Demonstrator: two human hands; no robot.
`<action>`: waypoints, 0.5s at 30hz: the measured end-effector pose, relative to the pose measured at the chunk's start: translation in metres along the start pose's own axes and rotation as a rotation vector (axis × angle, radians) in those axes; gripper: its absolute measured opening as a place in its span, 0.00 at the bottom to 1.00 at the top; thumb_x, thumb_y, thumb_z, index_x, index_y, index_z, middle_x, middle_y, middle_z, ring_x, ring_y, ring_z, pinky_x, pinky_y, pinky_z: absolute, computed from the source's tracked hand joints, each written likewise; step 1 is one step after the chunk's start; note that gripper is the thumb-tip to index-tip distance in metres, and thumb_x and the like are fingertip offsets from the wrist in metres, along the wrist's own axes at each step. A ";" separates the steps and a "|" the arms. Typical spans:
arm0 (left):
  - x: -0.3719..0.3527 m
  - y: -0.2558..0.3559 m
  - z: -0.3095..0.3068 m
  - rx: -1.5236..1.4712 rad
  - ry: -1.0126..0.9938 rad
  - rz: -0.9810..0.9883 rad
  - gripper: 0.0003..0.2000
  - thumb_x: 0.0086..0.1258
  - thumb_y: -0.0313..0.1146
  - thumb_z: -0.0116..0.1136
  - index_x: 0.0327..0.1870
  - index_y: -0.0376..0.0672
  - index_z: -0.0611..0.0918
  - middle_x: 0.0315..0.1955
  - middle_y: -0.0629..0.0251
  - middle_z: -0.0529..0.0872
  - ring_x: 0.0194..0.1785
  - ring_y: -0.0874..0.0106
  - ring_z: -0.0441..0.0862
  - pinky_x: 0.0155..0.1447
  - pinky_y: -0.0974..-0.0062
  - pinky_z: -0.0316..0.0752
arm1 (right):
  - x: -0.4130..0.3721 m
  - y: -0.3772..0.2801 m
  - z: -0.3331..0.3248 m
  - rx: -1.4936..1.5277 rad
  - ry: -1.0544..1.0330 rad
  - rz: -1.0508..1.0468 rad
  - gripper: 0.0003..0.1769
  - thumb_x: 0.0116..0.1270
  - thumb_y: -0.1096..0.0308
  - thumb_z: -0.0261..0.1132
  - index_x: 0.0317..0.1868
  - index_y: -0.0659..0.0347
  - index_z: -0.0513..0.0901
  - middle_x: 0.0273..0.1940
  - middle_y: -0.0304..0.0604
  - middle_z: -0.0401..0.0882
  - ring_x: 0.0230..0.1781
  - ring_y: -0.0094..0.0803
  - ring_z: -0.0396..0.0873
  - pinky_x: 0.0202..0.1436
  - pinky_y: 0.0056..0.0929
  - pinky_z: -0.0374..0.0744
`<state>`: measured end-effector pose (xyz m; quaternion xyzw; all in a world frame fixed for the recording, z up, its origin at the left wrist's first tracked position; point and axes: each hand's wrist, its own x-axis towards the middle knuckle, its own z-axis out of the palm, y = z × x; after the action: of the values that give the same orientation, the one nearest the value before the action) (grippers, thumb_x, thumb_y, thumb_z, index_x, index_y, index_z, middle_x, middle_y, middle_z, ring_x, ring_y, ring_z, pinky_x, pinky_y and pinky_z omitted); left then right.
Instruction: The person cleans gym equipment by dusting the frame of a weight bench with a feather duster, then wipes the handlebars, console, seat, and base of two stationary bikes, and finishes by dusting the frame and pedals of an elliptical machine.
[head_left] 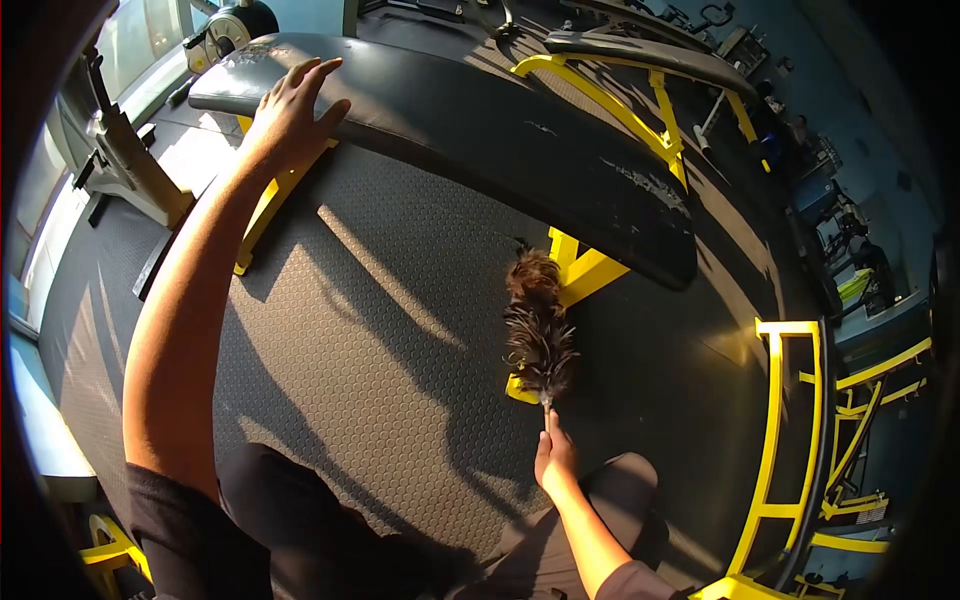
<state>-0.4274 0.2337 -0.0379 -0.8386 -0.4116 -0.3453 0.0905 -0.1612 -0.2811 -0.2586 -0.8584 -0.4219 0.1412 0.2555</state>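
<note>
The black bench pad [480, 130] is covered at its near end by the left hand [292, 105], fingers spread flat, apparently for bracing. Just beyond the right hand [555, 458], the yellow frame [585, 272] under the pad is touched by the feather duster [538, 330]. The duster's handle end is gripped in closed fingers, apparently for reach.
</note>
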 end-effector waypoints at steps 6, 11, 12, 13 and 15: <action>-0.038 -0.048 0.054 0.027 0.128 0.001 0.30 0.78 0.58 0.47 0.77 0.60 0.65 0.76 0.63 0.64 0.82 0.59 0.55 0.80 0.43 0.50 | 0.055 -0.022 0.070 -0.263 0.010 0.192 0.31 0.73 0.74 0.56 0.76 0.53 0.66 0.46 0.61 0.82 0.48 0.57 0.82 0.52 0.48 0.81; -0.042 -0.057 0.070 -0.054 0.245 0.044 0.29 0.79 0.55 0.49 0.78 0.60 0.64 0.77 0.64 0.62 0.83 0.62 0.51 0.81 0.42 0.45 | 0.072 -0.048 0.057 -0.280 0.390 -0.020 0.29 0.74 0.75 0.55 0.75 0.53 0.69 0.46 0.64 0.83 0.47 0.59 0.82 0.54 0.48 0.80; -0.044 -0.055 0.067 -0.093 0.283 0.066 0.28 0.78 0.50 0.53 0.77 0.58 0.66 0.77 0.64 0.64 0.82 0.62 0.53 0.82 0.43 0.45 | 0.073 -0.047 0.053 -0.295 0.426 -0.062 0.29 0.74 0.75 0.55 0.75 0.52 0.69 0.46 0.64 0.83 0.46 0.59 0.83 0.54 0.47 0.80; -0.046 -0.053 0.059 -0.173 0.237 0.049 0.29 0.76 0.50 0.55 0.75 0.54 0.68 0.75 0.59 0.65 0.81 0.57 0.54 0.80 0.41 0.48 | 0.072 -0.048 0.044 -0.383 0.287 0.050 0.28 0.75 0.74 0.54 0.74 0.52 0.71 0.45 0.63 0.84 0.45 0.59 0.83 0.54 0.45 0.80; -0.047 -0.054 0.053 -0.285 0.215 0.041 0.29 0.74 0.50 0.56 0.73 0.49 0.70 0.73 0.55 0.67 0.80 0.53 0.55 0.78 0.40 0.51 | 0.073 -0.054 0.025 -0.433 0.305 -0.014 0.27 0.75 0.73 0.55 0.73 0.53 0.72 0.41 0.61 0.84 0.42 0.53 0.84 0.50 0.42 0.81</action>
<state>-0.4613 0.2624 -0.1147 -0.8092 -0.3293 -0.4861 0.0211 -0.1639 -0.1877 -0.2518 -0.9015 -0.4047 -0.0852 0.1275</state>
